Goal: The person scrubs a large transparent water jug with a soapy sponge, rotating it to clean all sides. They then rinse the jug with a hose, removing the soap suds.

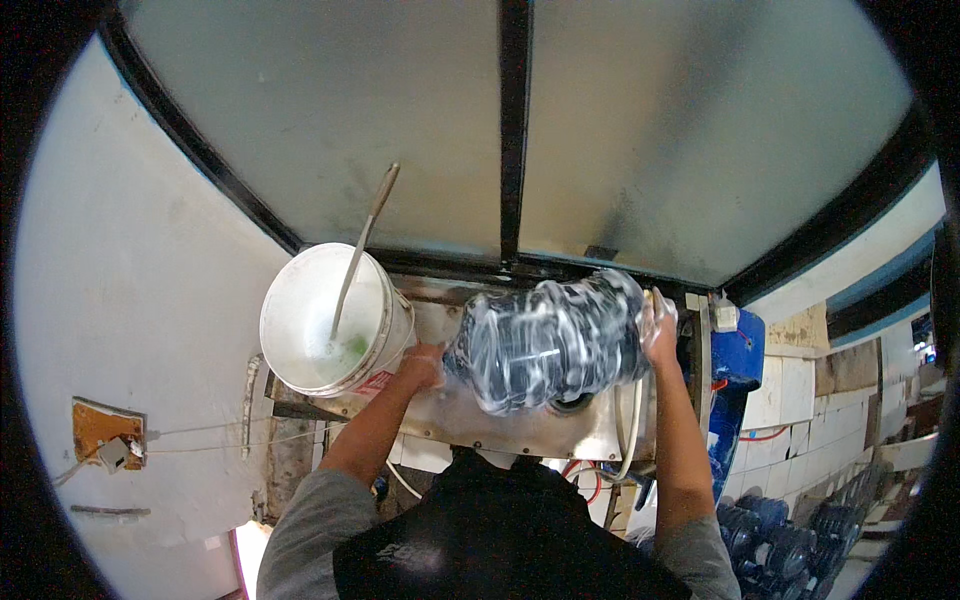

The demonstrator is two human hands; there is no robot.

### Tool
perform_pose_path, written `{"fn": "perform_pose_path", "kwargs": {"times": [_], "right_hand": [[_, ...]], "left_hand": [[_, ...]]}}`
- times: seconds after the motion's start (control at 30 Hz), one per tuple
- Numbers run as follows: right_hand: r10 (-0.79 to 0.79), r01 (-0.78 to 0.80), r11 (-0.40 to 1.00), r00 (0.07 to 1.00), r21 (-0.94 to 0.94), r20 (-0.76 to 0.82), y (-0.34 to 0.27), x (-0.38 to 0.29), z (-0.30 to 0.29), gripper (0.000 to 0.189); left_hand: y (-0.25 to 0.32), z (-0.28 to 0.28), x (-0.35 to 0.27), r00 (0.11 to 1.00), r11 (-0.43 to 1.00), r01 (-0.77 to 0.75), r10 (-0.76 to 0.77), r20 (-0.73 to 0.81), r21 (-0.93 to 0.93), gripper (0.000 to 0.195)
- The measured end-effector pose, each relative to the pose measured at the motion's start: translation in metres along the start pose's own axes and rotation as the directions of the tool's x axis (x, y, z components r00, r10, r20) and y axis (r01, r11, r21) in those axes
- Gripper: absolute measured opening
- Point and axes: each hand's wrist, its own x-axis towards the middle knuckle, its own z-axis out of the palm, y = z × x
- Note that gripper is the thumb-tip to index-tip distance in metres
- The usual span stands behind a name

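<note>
A large translucent bluish water jug (551,345), streaked with white foam, lies on its side over the metal counter (442,420). My left hand (424,364) grips its neck end at the left. At the opposite end, my right hand (660,330) is covered in suds and holds against the base. Something pale yellow shows among those fingers, but foam hides what it is. Left of the jug, a white plastic bucket (401,322) tilts towards me, with foam and something green inside. A long-handled tool (365,232) leans out of it; its lower end is hidden.
Frosted panes (697,135) in a dark frame (514,135) rise behind the counter. A pale hose (636,427) hangs over the front edge near a dark round opening (571,405). At right are a blue container (735,352) and several water jugs (784,547) lower down.
</note>
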Motion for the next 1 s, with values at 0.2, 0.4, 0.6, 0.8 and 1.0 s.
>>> {"fn": "perform_pose_path", "kwargs": {"times": [0.2,0.4,0.6,0.8,1.0], "right_hand": [[0.131,-0.143,0.982,0.986,-0.125,-0.101,-0.063,-0.013,-0.014,0.052],[0.194,-0.202,0.967,0.979,-0.155,-0.067,-0.070,-0.009,-0.013,0.052],[-0.217,0.224,0.956,0.974,-0.191,0.061,-0.072,-0.098,0.020,0.061],[-0.250,0.238,0.951,0.968,0.196,0.036,-0.091,-0.122,0.080,0.064],[-0.524,0.530,0.848,0.833,0.015,0.176,-0.191,-0.082,0.103,0.059]], "left_hand": [[0.040,-0.016,0.046,0.956,0.899,0.095,-0.202,-0.213,-0.427,0.069],[0.148,-0.070,0.084,0.806,0.871,0.157,-0.385,-0.449,-0.466,0.069],[0.148,-0.110,0.110,0.832,0.859,0.320,-0.457,-0.315,-0.400,0.074],[0.149,-0.136,0.129,0.871,0.851,0.391,-0.465,-0.159,-0.350,0.062],[0.147,-0.145,0.137,0.867,0.851,0.417,-0.477,-0.140,-0.319,0.061]]}}
